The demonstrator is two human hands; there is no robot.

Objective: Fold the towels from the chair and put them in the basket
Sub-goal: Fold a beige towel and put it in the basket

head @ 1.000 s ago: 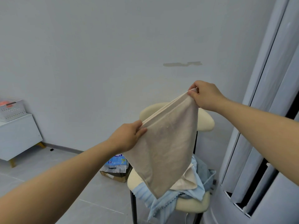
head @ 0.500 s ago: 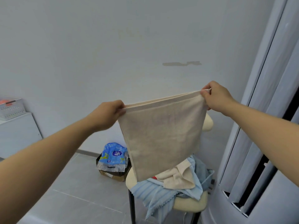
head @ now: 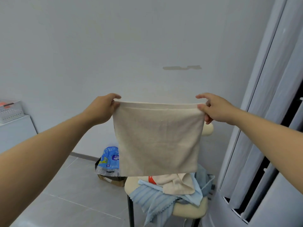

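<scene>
- The beige towel [head: 157, 138] now hangs flat and level instead of slanting, so it looks ready to fold.
- More towels [head: 165, 192] wait on the chair [head: 188, 210], at 6 o'clock below it.
- The left hand [head: 105, 107] and right hand [head: 211, 107] have drawn apart, each pinching a top corner.
- The basket [head: 9, 110] sits well apart at 9 o'clock.

Your beige towel [head: 157, 140] hangs flat, facing you. Its top edge is stretched level, pinched at the corners by your left hand [head: 105, 107] and right hand [head: 213, 109], and its lower edge hangs free above the chair [head: 190, 211]. On the chair's cream seat lies a loose heap: a second beige towel [head: 177, 182] atop crumpled blue towels [head: 154, 199], one spilling over the front. The white basket [head: 9, 110] sits far left, well apart.
</scene>
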